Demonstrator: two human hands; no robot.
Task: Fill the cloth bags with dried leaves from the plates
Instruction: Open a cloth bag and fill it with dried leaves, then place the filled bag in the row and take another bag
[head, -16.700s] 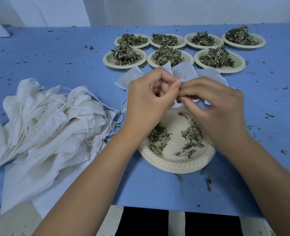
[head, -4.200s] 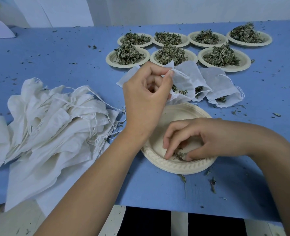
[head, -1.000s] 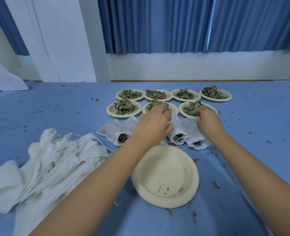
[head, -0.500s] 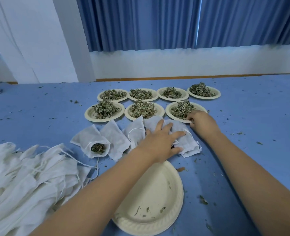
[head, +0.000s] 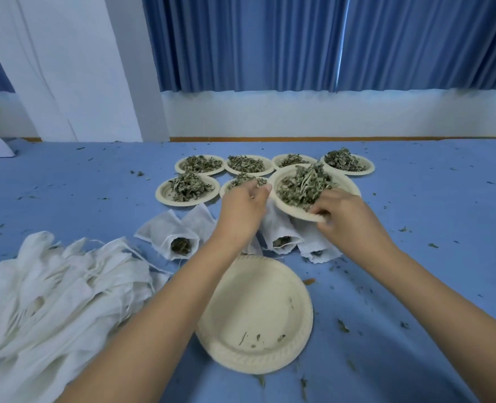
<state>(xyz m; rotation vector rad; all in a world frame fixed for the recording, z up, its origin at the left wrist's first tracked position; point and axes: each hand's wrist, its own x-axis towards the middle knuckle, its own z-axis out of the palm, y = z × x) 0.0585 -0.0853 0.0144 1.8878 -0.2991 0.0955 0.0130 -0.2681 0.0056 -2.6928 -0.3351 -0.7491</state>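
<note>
Head view recorded a supply changeover. I logged the right hand (head: 345, 219) gripping the near rim of a full plate (head: 348, 184). Half a second before, that plate had rested in the front row on the blue table (head: 95, 199); it was now raised and tilted toward me above the filled bags (head: 280, 234). The left hand (head: 241, 212), previously flat on those bags, had moved to the plate's left edge with fingers curled; I could not tell whether it held the rim. A heap of dried leaves (head: 303, 187) sat on the lifted plate. The empty plate (head: 258, 315) held only crumbs, so I judged a new filling round was starting. Unfilled cloth bags (head: 60, 286) lay piled at left.
</note>
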